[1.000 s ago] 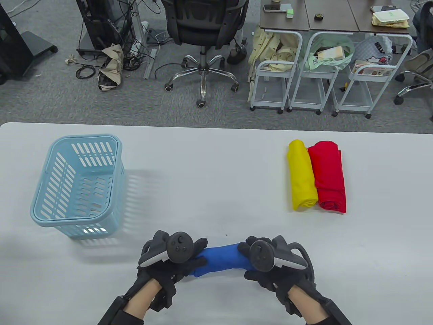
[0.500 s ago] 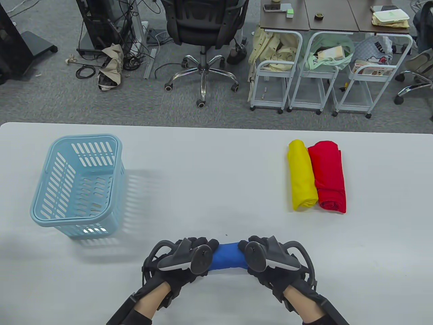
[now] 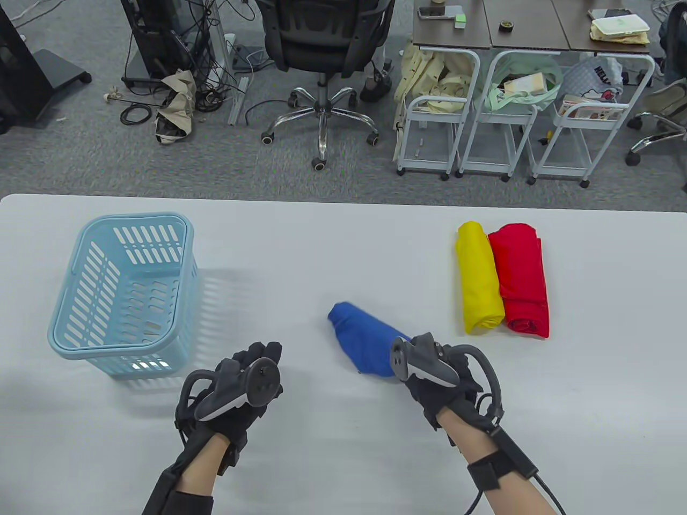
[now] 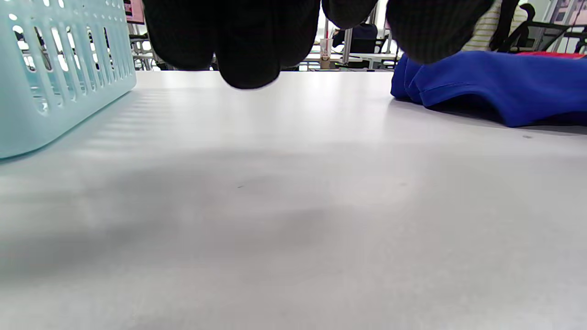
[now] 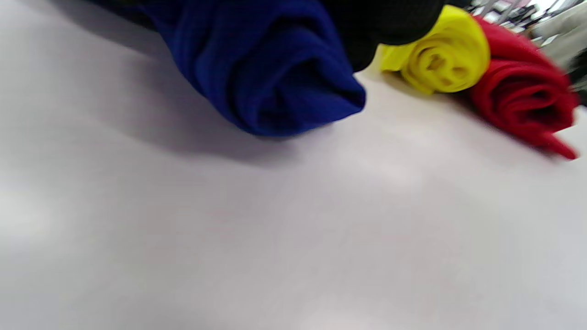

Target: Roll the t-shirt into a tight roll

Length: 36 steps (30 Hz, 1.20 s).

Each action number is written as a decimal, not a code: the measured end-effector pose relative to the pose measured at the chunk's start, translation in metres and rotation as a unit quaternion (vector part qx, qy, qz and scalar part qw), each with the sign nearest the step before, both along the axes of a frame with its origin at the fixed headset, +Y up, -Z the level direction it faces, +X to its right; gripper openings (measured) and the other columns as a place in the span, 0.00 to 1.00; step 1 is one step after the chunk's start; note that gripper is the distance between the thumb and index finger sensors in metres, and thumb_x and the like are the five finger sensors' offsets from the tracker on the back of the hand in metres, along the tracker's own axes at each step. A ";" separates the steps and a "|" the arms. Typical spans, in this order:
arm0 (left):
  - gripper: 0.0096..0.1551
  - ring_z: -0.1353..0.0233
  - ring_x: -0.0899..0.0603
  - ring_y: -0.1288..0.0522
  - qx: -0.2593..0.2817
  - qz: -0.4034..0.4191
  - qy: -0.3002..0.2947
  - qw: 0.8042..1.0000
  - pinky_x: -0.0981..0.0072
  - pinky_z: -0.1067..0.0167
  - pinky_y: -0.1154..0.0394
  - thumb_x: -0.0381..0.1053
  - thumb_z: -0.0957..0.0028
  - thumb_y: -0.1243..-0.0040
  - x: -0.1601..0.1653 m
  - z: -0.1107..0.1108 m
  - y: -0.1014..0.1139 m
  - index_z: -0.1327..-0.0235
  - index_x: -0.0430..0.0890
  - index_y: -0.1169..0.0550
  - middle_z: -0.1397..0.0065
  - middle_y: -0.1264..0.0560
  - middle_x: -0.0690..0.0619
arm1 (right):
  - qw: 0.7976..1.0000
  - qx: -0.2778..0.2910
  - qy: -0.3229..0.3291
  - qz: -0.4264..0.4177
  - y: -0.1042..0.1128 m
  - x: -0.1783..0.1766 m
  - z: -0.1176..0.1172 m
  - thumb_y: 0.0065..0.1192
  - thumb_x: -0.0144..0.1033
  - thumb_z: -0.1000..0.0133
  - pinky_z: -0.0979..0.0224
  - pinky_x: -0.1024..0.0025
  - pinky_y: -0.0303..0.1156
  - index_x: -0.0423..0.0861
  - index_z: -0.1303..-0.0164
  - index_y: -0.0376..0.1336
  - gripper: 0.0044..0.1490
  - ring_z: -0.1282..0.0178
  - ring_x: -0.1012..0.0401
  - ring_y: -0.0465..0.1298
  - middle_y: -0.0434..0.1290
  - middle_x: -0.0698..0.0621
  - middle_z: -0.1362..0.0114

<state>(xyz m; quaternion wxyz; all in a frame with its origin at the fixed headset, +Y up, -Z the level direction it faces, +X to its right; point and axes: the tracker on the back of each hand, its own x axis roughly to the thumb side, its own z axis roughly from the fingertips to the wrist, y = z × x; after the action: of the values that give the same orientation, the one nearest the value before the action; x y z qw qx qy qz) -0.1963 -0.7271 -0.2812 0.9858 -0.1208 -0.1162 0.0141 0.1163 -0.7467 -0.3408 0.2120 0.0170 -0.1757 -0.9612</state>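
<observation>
The blue t-shirt [image 3: 362, 335] is a tight roll lying diagonally at the middle of the white table [image 3: 322, 252]. My right hand [image 3: 429, 370] grips its near right end; the far end points up-left. In the right wrist view the roll's spiral end [image 5: 266, 68] sits just over the tabletop under my glove [image 5: 385, 18]. My left hand [image 3: 252, 370] is apart from the shirt, to its left, and holds nothing. Its fingers [image 4: 247, 41] hang relaxed above the table in the left wrist view, with the blue roll [image 4: 495, 87] off to the right.
A light blue slotted basket [image 3: 107, 351] stands at the left, close to my left hand, and shows as a wall [image 4: 41, 91] in the left wrist view. A yellow roll [image 3: 477, 279] and a red roll [image 3: 520, 279] lie side by side at the right.
Both hands gripped the blue roll crosswise near the front edge. My left hand has let go and drawn left; my right hand has moved the roll farther up the table and turned it diagonal.
</observation>
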 end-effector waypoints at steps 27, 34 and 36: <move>0.41 0.14 0.32 0.45 -0.017 0.022 -0.016 0.999 0.38 0.22 0.43 0.64 0.38 0.62 0.009 0.002 -0.002 0.13 0.53 0.51 0.09 0.53 0.40 | 0.984 0.073 -0.099 -0.126 0.066 0.059 0.018 0.34 0.54 0.37 0.21 0.43 0.53 0.49 0.13 0.35 0.44 0.13 0.41 0.48 0.41 0.42 0.12; 0.39 0.13 0.31 0.51 0.038 0.042 -0.015 0.998 0.37 0.21 0.46 0.61 0.36 0.65 0.038 0.003 0.013 0.13 0.53 0.54 0.10 0.59 0.40 | 0.974 0.075 -0.071 -0.203 0.057 0.089 0.071 0.33 0.59 0.37 0.19 0.37 0.35 0.51 0.15 0.23 0.50 0.14 0.41 0.25 0.22 0.44 0.14; 0.39 0.13 0.30 0.53 0.060 0.013 -0.009 0.998 0.37 0.21 0.47 0.62 0.36 0.69 0.050 0.005 0.019 0.13 0.54 0.57 0.10 0.62 0.40 | 0.973 0.071 -0.064 -0.210 0.049 0.097 0.074 0.32 0.59 0.37 0.20 0.37 0.29 0.52 0.17 0.20 0.50 0.16 0.42 0.19 0.17 0.46 0.16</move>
<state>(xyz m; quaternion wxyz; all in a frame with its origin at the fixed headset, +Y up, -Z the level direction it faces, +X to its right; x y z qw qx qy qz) -0.1464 -0.7085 -0.2760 0.9899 -0.0604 -0.1270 0.0189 0.2136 -0.6978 -0.2670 -0.0079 0.0561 -0.1196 -0.9912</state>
